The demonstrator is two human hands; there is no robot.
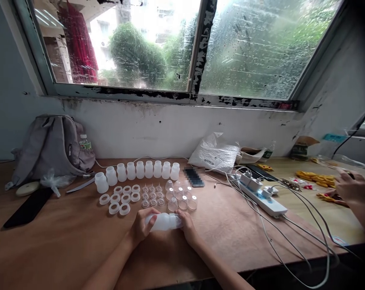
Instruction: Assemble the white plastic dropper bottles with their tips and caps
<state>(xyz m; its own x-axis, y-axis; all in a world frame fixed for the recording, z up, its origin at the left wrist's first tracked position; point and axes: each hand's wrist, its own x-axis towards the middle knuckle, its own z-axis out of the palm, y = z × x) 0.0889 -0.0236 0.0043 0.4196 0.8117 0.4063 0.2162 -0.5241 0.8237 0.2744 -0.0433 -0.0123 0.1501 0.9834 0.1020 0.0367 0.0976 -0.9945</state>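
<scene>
A translucent white baby bottle (163,222) lies sideways between my hands, close above the table. My left hand (143,225) grips its base end. Around its clear capped end, my right hand (185,224) is closed. Just beyond stand several clear dome caps (172,195), with several small clear nipples (152,197) to their left. Several white screw rings (125,197) lie farther left. Behind these parts, a row of open white bottle bodies (139,169) stands upright.
A phone (193,177) and a silvery plastic bag (214,153) lie at the back. Right of them is a power strip (261,197) with loose cables. A backpack (54,141) leans at the left wall, near a black flat case (28,207). Another person's hand (353,187) is over yellow items (317,179).
</scene>
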